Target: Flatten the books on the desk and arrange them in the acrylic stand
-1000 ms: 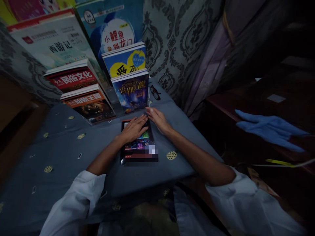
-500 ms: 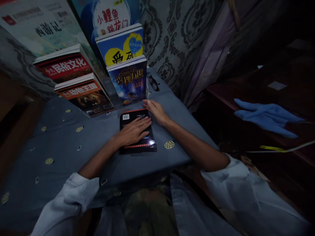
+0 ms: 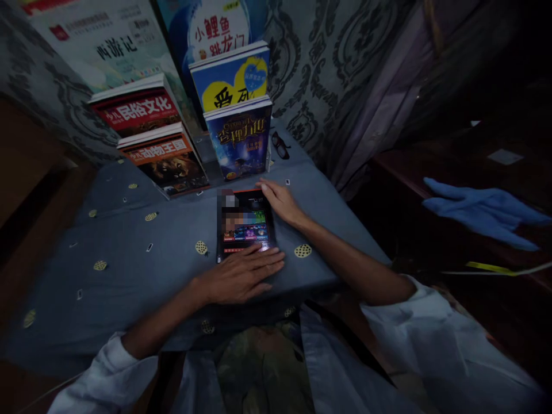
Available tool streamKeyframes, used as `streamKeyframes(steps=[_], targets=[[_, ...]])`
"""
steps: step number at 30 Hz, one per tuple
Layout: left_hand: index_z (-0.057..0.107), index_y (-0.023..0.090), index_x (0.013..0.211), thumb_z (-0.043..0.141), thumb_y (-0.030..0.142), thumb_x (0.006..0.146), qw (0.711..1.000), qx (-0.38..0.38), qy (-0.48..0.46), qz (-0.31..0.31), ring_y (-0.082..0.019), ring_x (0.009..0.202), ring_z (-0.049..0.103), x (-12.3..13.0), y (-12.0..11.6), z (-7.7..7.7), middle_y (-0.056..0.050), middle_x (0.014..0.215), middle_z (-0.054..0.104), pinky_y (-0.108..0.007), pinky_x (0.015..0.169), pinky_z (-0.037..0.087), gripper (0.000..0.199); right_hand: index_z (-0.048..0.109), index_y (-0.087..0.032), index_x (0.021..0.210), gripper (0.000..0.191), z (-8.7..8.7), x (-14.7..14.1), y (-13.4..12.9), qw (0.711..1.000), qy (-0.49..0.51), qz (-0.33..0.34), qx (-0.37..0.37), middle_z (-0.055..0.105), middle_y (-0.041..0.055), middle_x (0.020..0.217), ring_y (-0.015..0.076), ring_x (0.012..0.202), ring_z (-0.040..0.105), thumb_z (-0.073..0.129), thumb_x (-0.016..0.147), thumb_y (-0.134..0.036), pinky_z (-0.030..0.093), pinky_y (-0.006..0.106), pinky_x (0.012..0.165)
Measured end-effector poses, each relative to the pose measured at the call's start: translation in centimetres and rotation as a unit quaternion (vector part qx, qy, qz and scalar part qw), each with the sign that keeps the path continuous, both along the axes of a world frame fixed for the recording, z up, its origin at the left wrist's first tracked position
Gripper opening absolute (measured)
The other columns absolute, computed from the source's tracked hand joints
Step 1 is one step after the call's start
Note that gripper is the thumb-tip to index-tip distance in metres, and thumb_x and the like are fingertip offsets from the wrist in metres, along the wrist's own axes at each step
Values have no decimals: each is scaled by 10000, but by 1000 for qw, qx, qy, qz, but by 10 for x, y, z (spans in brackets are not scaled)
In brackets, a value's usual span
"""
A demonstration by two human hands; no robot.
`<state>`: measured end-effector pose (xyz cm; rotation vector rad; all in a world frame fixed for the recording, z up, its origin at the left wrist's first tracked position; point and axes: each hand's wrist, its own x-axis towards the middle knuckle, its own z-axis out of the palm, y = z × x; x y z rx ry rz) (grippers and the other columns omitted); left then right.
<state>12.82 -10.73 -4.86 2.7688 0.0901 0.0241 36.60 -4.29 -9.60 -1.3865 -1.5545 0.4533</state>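
A dark book (image 3: 246, 225) with small coloured pictures lies flat on the table, part of its cover blurred out. My left hand (image 3: 244, 273) rests flat over the book's near edge, fingers stretched out to the right. At the book's far right corner is my right hand (image 3: 280, 201), its fingers extended along that edge. Just beyond stand a blue book (image 3: 241, 141) and, to its left, an orange-topped book (image 3: 168, 164) with a lion on its cover.
Behind stand a red book (image 3: 138, 109), a yellow and blue book (image 3: 235, 77) and taller books against the patterned wall. Glasses (image 3: 280, 145) lie near the wall. Blue gloves (image 3: 483, 213) lie on a dark red surface at right. The table's cloth (image 3: 125, 287) is blue-grey.
My left hand has slid from the middle of the book down to its near edge, uncovering the pictures. My right hand stays by the far corner. The whole view has shifted slightly.
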Motion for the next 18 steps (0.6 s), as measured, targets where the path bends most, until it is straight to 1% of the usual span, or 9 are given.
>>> streamKeyframes(steps=[2, 3, 6, 8, 10, 11, 13, 15, 18], targets=[[363, 255, 1539, 341, 341, 1065, 999, -19, -25, 29, -164, 1490, 345, -10, 2, 1, -35, 1579, 425, -407, 1264, 242, 482, 704, -241, 1224, 544, 7, -11, -17, 999, -45, 20, 2, 671, 85, 1344, 263, 1335, 551, 327, 1022, -578, 408, 495, 1146], [415, 257, 1512, 328, 327, 1067, 997, -26, -46, 63, -167, 1468, 391, -17, 5, 1, -35, 1547, 477, -414, 1253, 275, 459, 693, -235, 1244, 526, 11, -20, -27, 997, -64, 33, 4, 648, 91, 1379, 259, 1353, 535, 327, 1031, -547, 400, 500, 1154], [524, 238, 1433, 307, 311, 1065, 968, -28, -118, 221, -194, 1399, 495, -39, 21, -5, -59, 1448, 590, -451, 1203, 374, 433, 632, -197, 1333, 509, 21, -58, -63, 989, -114, 93, 17, 564, 115, 1474, 247, 1420, 459, 315, 1049, -476, 330, 511, 1207], [511, 215, 1441, 312, 307, 1056, 945, -19, -135, 298, -216, 1413, 478, -53, 31, -14, -84, 1461, 575, -475, 1186, 397, 444, 513, -145, 1453, 542, 23, -87, -86, 974, -151, 167, 15, 457, 139, 1558, 234, 1479, 365, 363, 1041, -462, 318, 464, 1226], [450, 198, 1485, 329, 288, 1040, 940, -3, -120, 319, -232, 1461, 408, -64, 36, -23, -106, 1517, 511, -504, 1198, 369, 470, 388, -102, 1530, 635, 20, -111, -105, 964, -181, 193, 7, 338, 167, 1617, 251, 1519, 264, 436, 1015, -472, 312, 462, 1234], [419, 196, 1503, 337, 275, 1032, 942, 7, -109, 319, -238, 1479, 375, -67, 36, -27, -115, 1542, 477, -521, 1209, 342, 484, 346, -93, 1549, 672, 18, -118, -112, 962, -194, 191, 0, 306, 181, 1626, 262, 1525, 239, 467, 1005, -470, 305, 471, 1238], [384, 204, 1521, 342, 257, 1028, 944, 31, -92, 316, -244, 1497, 336, -70, 34, -34, -125, 1578, 421, -549, 1220, 299, 498, 290, -99, 1571, 709, 12, -121, -123, 960, -218, 175, -11, 287, 195, 1629, 276, 1526, 224, 499, 995, -457, 287, 497, 1243], [381, 218, 1522, 334, 256, 1036, 944, 49, -80, 316, -246, 1500, 326, -70, 30, -36, -127, 1597, 387, -555, 1222, 284, 489, 266, -116, 1581, 701, 5, -110, -131, 958, -239, 155, -12, 310, 197, 1620, 277, 1521, 236, 494, 1001, -436, 279, 515, 1244], [374, 229, 1525, 326, 275, 1050, 944, 63, -71, 316, -246, 1502, 323, -68, 26, -36, -126, 1599, 384, -545, 1221, 290, 480, 258, -133, 1585, 665, -2, -82, -143, 956, -268, 116, -7, 352, 199, 1602, 277, 1510, 268, 470, 1015, -402, 316, 524, 1226]])
